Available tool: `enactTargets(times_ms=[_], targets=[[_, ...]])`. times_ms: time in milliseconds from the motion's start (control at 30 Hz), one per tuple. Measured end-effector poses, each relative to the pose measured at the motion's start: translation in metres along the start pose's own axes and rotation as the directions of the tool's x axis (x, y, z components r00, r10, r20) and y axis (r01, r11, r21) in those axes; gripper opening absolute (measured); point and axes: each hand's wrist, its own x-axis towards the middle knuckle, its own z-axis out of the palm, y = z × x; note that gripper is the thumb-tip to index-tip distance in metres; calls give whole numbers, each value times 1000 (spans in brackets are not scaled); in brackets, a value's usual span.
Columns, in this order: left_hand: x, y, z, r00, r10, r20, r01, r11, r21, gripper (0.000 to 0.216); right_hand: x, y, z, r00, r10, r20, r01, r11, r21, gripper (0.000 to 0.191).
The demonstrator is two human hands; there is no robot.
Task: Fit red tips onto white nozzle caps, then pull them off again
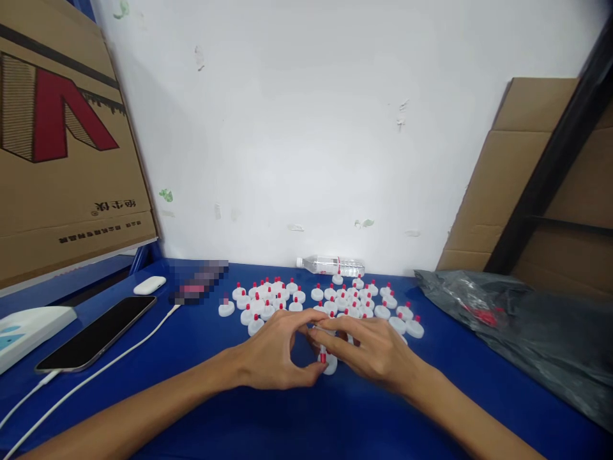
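Left hand [275, 351] and right hand [378, 348] meet, fingers clamped on a small red-tipped white plastic cap [323, 355] — seemingly mid-fitting; next calls for steady pressure.

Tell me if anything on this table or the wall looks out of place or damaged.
The plastic bottle lies on its side rather than standing upright, though no spill shows. The white wall behind has scuffs and greenish patches.

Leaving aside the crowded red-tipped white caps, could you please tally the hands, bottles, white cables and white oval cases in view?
Hands: 2 (left hand, right hand)
Bottle: 1
White cables: 2 (upper cable, lower cable)
White oval case: 1
Total: 6
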Motion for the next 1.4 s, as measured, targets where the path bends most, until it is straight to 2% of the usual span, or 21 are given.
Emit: enactTargets(times_ms=[200,333,433,500,600,667,767,800,867,967,1033,1200,1300,1400], targets=[[1,-1,-1,999,17,40,-18,999,39,33,-4,-1,3,999,28,23,-28,1000,1,30],[-1,-6,0,995,98,-11,-95,982,165,41,-1,-1,1,999,34,39,-34,999,2,31],[1,-10,-8,967,251,-51,-214,903,373,55,0,2,-1,998,37,43,-37,999,-4,28],[4,-12,-18,946,322,18,-289,818,497,54,-1,8,-4,996,64,54,-63,998,-24,26],[8,-15,-34,958,267,103,-268,711,650,24,-6,21,-10,979,187,79,-181,981,-68,26],[10,-18,-41,971,184,155,-239,651,721,11,-11,32,-17,949,309,65,-303,949,-92,24],[9,-22,-47,978,75,195,-201,584,786,11,-16,50,-32,861,508,20,-501,853,-145,22],[8,-21,-49,977,46,207,-195,580,791,12,-18,55,-37,821,570,35,-558,813,-164,24],[7,-19,-52,971,-13,239,-181,610,772,15,-23,67,-45,731,661,167,-632,749,-198,25],[5,-13,-57,958,-120,262,-120,663,739,13,-32,81,-52,628,649,428,-624,750,-221,23],[4,-11,-58,946,-183,268,-87,652,753,9,-38,87,-52,606,604,518,-607,772,-192,23],[2,-15,-52,924,-252,288,-86,597,798,9,-49,91,-45,611,519,597,-594,799,-87,26],[0,-20,-47,921,-245,301,-108,583,805,12,-50,88,-41,551,515,657,-643,764,-59,23],[-1,-22,-45,920,-237,311,-122,583,803,12,-48,87,-42,460,547,700,-702,706,-90,19]])
